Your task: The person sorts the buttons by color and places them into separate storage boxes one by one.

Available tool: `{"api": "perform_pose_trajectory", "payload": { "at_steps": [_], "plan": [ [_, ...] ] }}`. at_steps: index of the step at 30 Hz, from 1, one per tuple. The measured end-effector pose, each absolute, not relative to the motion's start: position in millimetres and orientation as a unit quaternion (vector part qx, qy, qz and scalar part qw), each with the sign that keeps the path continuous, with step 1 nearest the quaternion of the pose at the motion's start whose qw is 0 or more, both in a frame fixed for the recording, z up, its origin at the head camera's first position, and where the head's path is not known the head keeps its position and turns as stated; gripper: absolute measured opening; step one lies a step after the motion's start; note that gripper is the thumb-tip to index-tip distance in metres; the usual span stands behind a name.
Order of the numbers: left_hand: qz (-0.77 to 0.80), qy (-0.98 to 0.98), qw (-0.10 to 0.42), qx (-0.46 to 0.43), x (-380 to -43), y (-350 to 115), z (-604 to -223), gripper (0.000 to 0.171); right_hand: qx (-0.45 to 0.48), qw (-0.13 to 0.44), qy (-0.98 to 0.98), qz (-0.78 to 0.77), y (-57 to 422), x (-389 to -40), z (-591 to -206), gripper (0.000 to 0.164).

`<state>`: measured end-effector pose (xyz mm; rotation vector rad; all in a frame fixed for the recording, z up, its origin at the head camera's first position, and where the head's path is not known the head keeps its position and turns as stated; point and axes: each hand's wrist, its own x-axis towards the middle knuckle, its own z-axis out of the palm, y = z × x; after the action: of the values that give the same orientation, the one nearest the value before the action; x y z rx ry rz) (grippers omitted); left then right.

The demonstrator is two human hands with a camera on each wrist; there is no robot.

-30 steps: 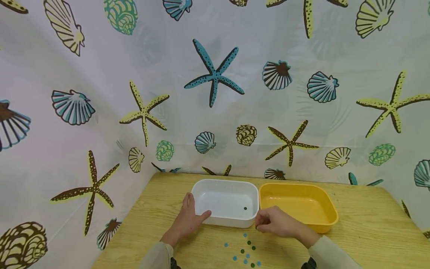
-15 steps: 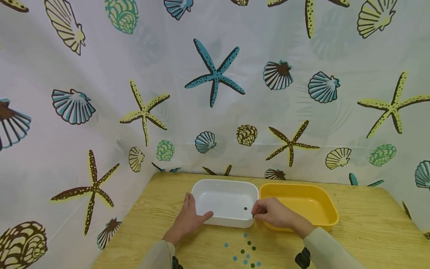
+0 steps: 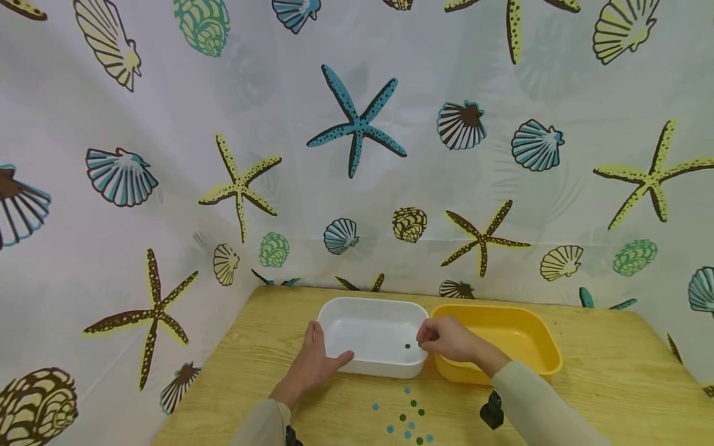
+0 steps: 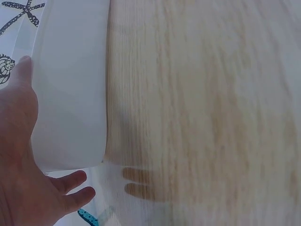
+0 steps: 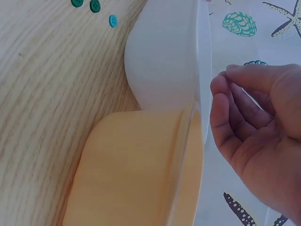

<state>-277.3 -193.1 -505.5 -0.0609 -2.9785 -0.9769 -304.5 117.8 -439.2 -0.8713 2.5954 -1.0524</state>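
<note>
My right hand is over the right end of the white basin. Its thumb and fingertips pinch a small dark green button; in the right wrist view the fingertips meet, but no button shows there. One dark button lies on the basin's floor near that end. At the basin's left front corner is my left hand, its fingers extended along the end and the thumb at the front rim. In the left wrist view, the left hand has straight fingers beside the basin's white wall.
A yellow basin stands against the white one on the right. Several loose buttons, light blue and dark green, lie on the wood-grain table in front. A shell-and-starfish patterned sheet hangs behind.
My right hand has moved forward and slightly left, from the gap before the two basins to above the white basin's right end, carrying the button. My left hand has stayed nearly in place.
</note>
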Motion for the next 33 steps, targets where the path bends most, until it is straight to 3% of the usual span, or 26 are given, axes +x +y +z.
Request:
{"api": "perform_pose_trajectory", "payload": {
  "at_steps": [25, 33],
  "plan": [
    [-0.313, -0.949, 0.007, -0.039, -277, -193, -507, 0.114, -0.210, 0.117, 0.880, -0.409, 107, -337, -453, 0.008],
    [-0.320, -0.947, 0.006, -0.035, -276, -195, -504, 0.111, -0.182, 0.094, 0.886, -0.416, 101, -343, -451, 0.009]
  ]
}}
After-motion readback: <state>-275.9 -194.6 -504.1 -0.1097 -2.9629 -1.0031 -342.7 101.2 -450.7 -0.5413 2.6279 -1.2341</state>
